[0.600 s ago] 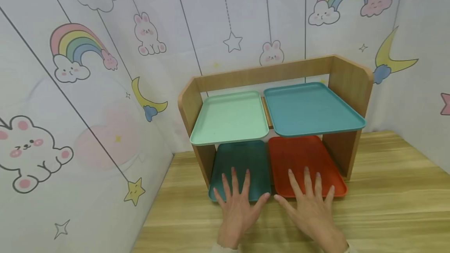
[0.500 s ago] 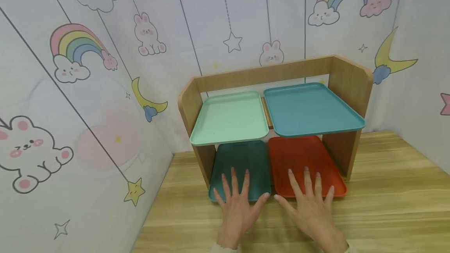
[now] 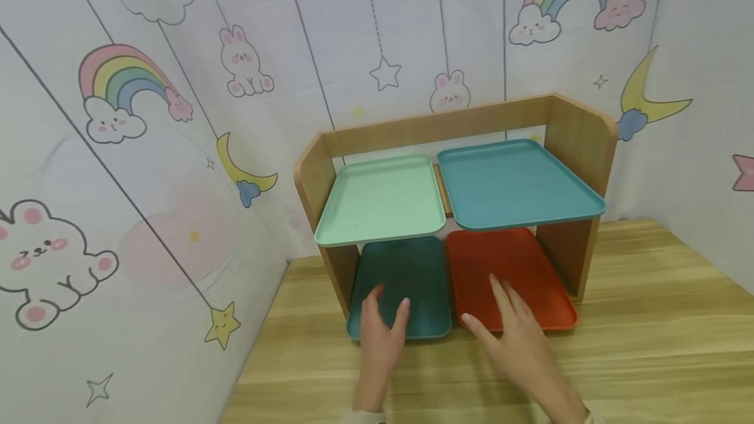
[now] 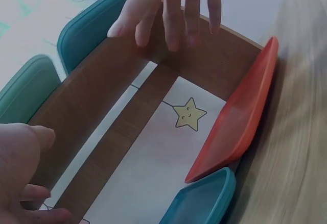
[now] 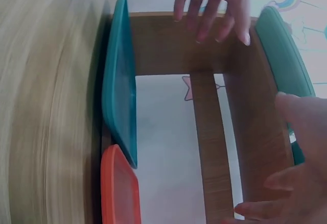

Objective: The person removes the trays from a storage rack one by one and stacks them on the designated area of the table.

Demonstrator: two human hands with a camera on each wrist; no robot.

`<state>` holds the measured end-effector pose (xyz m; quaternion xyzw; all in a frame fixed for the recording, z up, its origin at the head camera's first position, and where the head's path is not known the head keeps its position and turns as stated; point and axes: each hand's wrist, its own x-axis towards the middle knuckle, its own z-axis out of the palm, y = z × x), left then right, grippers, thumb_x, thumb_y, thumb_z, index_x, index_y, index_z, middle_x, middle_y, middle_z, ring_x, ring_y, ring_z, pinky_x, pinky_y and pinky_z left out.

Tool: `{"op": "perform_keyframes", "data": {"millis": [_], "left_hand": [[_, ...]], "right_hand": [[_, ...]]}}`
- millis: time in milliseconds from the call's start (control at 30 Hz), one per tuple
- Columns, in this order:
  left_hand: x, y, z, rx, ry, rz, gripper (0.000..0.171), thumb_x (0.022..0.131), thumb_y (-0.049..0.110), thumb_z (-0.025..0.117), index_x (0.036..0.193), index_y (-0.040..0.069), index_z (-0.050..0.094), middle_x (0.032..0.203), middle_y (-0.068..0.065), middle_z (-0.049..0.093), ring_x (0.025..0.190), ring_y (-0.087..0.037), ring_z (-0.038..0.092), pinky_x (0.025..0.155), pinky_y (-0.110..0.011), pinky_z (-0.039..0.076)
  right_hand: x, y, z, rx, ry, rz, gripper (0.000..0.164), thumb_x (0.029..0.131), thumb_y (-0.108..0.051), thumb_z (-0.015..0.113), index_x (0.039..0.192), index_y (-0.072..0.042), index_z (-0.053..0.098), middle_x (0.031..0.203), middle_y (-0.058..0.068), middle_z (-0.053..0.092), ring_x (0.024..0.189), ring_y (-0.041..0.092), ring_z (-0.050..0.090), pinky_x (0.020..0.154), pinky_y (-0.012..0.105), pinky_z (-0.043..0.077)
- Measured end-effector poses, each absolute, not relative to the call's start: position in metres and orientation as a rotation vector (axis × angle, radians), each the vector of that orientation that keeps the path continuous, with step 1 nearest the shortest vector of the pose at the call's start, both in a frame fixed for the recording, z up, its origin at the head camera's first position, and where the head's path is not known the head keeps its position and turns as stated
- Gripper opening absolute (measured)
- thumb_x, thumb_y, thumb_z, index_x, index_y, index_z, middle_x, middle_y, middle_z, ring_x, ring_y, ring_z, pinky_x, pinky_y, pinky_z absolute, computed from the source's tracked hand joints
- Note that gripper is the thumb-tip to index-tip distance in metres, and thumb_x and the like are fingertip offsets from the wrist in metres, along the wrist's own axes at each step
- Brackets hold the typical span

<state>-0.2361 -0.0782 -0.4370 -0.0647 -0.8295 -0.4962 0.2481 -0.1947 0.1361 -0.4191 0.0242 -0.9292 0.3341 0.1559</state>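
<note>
My left hand point(image 3: 379, 339) hovers over the front of the dark teal tray point(image 3: 406, 270) on the lower left, fingers loosely bent, thumb apart. My right hand point(image 3: 521, 345) is held over the front edge of the red tray point(image 3: 501, 257) at lower right, its fingers relaxed and spread. Neither hand holds anything. In the left wrist view the right hand point(image 4: 179, 9) appears at the top, with the red tray point(image 4: 237, 117) below it. The right wrist view has the left hand point(image 5: 217, 4) at the top, above the dark teal tray point(image 5: 117, 86).
A two-tier wooden shelf point(image 3: 442, 126) stands on the wood-grain table point(image 3: 660, 319). Its upper level carries a mint green tray point(image 3: 385, 198) and a blue tray point(image 3: 515, 182), both jutting past the front. A cartoon-printed wall covering point(image 3: 177, 228) borders the table behind and at the left.
Both hands have lifted from lying flat with fingers spread; the fingers now bend and the palms turn toward each other. The head view has shifted slightly. The trays stay in place.
</note>
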Motion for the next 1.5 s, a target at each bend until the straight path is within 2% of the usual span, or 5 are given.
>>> {"op": "perform_keyframes", "data": {"millis": [300, 767, 1033, 1333, 1500], "left_hand": [[-0.247, -0.094, -0.437, -0.069, -2.095, -1.611, 0.05, 0.093, 0.028, 0.061, 0.13, 0.0, 0.042, 0.129, -0.017, 0.05, 0.121, -0.036, 0.047, 0.096, -0.051, 0.043], [-0.263, -0.115, -0.433, 0.075, -1.897, -1.686, 0.045, 0.09, 0.009, 0.063, 0.127, -0.004, 0.041, 0.126, -0.023, 0.05, 0.119, -0.04, 0.051, 0.094, -0.052, 0.045], [-0.28, -0.133, -0.43, 0.167, -1.843, -1.667, 0.043, 0.089, 0.0, 0.06, 0.127, -0.004, 0.041, 0.125, -0.023, 0.048, 0.117, -0.041, 0.051, 0.096, -0.05, 0.046], [-0.296, -0.148, -0.426, 0.178, -1.871, -1.55, 0.041, 0.088, -0.002, 0.06, 0.125, -0.007, 0.044, 0.123, -0.026, 0.05, 0.114, -0.042, 0.052, 0.094, -0.053, 0.046], [-0.303, -0.153, -0.426, 0.187, -1.912, -1.488, 0.04, 0.088, -0.001, 0.06, 0.124, -0.007, 0.044, 0.121, -0.027, 0.051, 0.112, -0.041, 0.053, 0.093, -0.052, 0.047]], "right_hand": [[-0.198, 0.142, -0.407, 0.03, -2.448, 1.314, 0.083, 0.089, -0.054, 0.057, 0.149, -0.007, 0.024, 0.145, 0.018, 0.039, 0.127, 0.036, 0.041, 0.096, 0.059, 0.04], [-0.2, 0.153, -0.397, -0.021, -2.321, 1.58, 0.077, 0.093, -0.05, 0.052, 0.148, -0.007, 0.022, 0.139, 0.018, 0.044, 0.125, 0.034, 0.047, 0.102, 0.047, 0.041], [-0.198, 0.159, -0.393, -0.048, -2.202, 1.688, 0.074, 0.095, -0.042, 0.053, 0.149, -0.006, 0.019, 0.137, 0.017, 0.046, 0.123, 0.027, 0.047, 0.084, 0.001, 0.035], [-0.196, 0.168, -0.383, -0.062, -2.141, 1.746, 0.075, 0.096, -0.041, 0.051, 0.151, -0.008, 0.013, 0.137, 0.014, 0.043, 0.11, -0.001, 0.044, 0.083, 0.002, 0.038], [-0.196, 0.174, -0.378, -0.063, -2.109, 1.778, 0.075, 0.097, -0.039, 0.05, 0.151, -0.009, 0.008, 0.138, 0.014, 0.04, 0.108, -0.006, 0.042, 0.083, 0.002, 0.037]]}}
